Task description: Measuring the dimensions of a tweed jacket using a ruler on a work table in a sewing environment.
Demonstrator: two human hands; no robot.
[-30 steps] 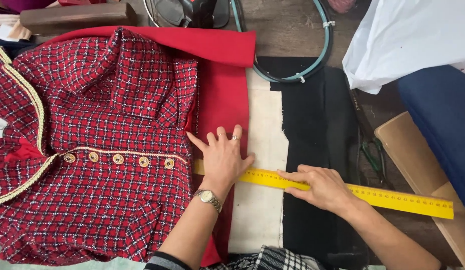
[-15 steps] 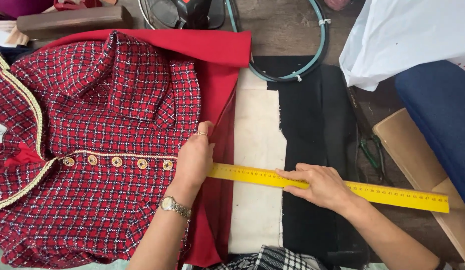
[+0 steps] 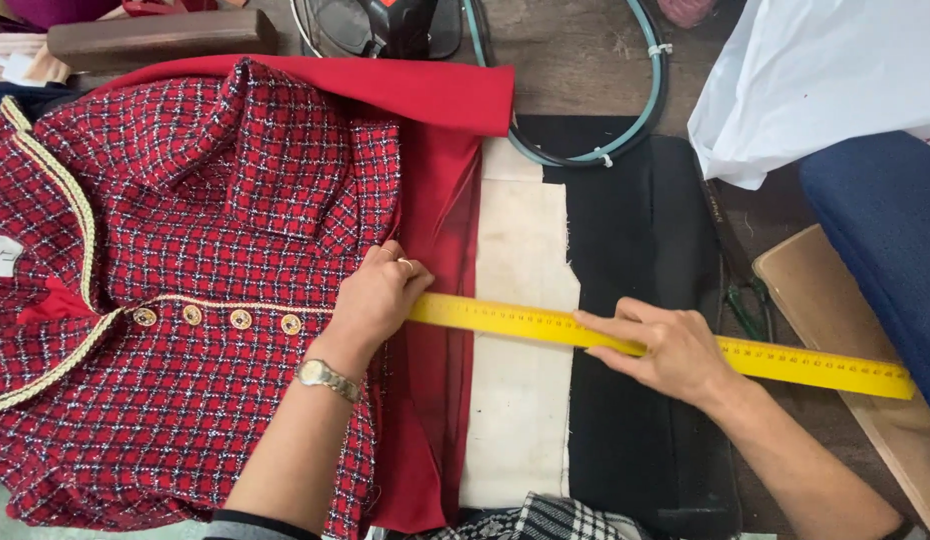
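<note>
A red checked tweed jacket with gold buttons lies flat on the left, over a plain red cloth. My left hand, a watch on its wrist, is curled over the jacket's right edge where it meets the red cloth. A long yellow ruler runs from that hand across a cream panel and black fabric to the right. My right hand presses flat on the ruler's middle.
A dark iron and a teal hose sit at the top. There is a white plastic bag at upper right, blue fabric and a cardboard piece at right, and a wooden block at top left.
My left hand slid left from the ruler's end on the red cloth to the jacket's edge and curled its fingers. The right hand stayed on the ruler.
</note>
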